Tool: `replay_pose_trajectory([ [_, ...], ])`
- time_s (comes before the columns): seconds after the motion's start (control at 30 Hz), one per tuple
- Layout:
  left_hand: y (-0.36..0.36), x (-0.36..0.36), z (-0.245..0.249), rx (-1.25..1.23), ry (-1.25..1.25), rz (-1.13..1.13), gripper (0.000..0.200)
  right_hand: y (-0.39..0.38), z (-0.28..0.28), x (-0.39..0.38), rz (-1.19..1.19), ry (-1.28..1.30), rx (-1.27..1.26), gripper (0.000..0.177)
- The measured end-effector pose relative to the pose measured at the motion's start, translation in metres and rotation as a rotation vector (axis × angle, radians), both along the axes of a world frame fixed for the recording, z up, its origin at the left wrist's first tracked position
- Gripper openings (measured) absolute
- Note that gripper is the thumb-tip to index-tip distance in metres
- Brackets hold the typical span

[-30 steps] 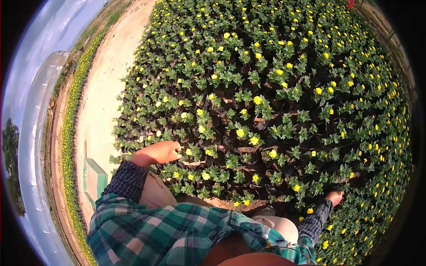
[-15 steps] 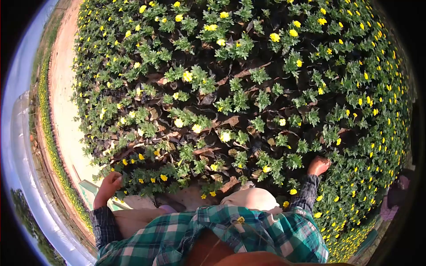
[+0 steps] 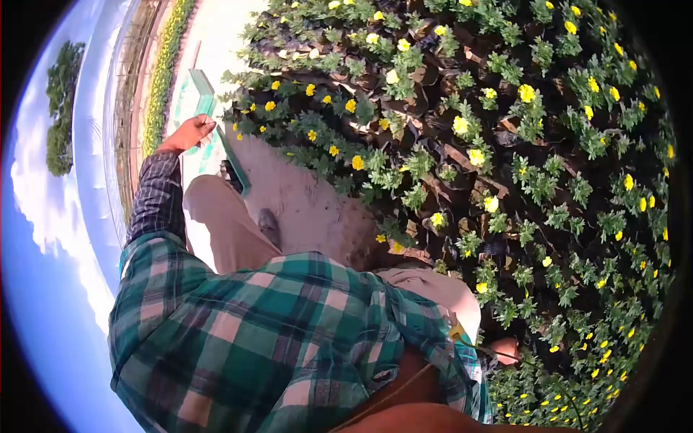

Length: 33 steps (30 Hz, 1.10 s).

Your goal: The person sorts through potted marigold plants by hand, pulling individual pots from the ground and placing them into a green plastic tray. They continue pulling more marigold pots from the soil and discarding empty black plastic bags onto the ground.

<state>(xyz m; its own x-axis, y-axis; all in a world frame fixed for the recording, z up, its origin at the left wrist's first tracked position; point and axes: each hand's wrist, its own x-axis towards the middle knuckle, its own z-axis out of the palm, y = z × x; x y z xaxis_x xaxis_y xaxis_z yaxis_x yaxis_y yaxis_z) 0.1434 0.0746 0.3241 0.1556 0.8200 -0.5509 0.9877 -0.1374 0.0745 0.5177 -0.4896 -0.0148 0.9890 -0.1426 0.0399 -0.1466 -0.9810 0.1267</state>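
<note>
My left hand is raised at the left, over the pale ground, with fingertips pinched together; whatever they hold, if anything, is too small to make out. Just beyond and below it lies a green crate or tray, partly covered by the hand. Low on the right, my right hand is closed among the leaves, half hidden behind my leg and shirt. Yellow-flowered plants in dark bags surround it. A darker-leaved group with yellow blooms stands nearest my left hand.
Bare ground runs between my legs and the plants, with my shoe on it. Plants fill the right side in dense rows. At the far left a strip of yellow flowers borders a path beside pale plastic sheeting.
My view has swung left, bringing the green crate and sky further in. My left hand has reached outward, clear of the plants. My right hand now appears lower in view, still closed.
</note>
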Motion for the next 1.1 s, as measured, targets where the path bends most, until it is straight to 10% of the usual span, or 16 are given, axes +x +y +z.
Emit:
replay_pose_trajectory([
  [0.23, 0.036, -0.162, -0.093, 0.067, -0.147, 0.230, 0.038, 0.054, 0.071, -0.012, 0.514, -0.101, -0.475, 0.016],
  [0.43, -0.013, -0.270, -0.142, 0.325, 0.077, 0.104, 0.037, 0.023, 0.238, 0.080, 0.909, -0.289, -0.953, 0.013],
  [0.5, -0.036, -0.264, -0.142, 0.433, 0.121, 0.160, 0.042, 0.165, 0.298, 0.036, 0.936, -0.137, -0.457, 0.024],
  [0.57, -0.056, -0.278, -0.166, 0.509, 0.120, 0.187, 0.044, 0.237, 0.295, 0.042, 1.492, -0.187, -0.034, 0.033],
  [0.73, -0.072, -0.280, -0.163, 0.543, -0.001, 0.381, 0.047, 0.418, 0.293, -0.112, 1.667, 0.729, 0.770, 0.030],
  [0.83, -0.073, -0.276, -0.175, 0.469, 0.036, 0.463, 0.043, 0.499, 0.316, -0.254, 2.138, 0.658, 0.616, 0.031],
  [0.97, -0.124, -0.289, -0.197, 0.591, 0.064, 0.306, 0.047, 0.544, 0.237, -0.328, 1.926, 1.088, 0.879, 0.022],
  [1.1, -0.179, -0.325, -0.212, 0.393, 0.156, 0.340, 0.051, 0.605, 0.139, -0.370, 2.083, 0.662, 0.698, 0.013],
])
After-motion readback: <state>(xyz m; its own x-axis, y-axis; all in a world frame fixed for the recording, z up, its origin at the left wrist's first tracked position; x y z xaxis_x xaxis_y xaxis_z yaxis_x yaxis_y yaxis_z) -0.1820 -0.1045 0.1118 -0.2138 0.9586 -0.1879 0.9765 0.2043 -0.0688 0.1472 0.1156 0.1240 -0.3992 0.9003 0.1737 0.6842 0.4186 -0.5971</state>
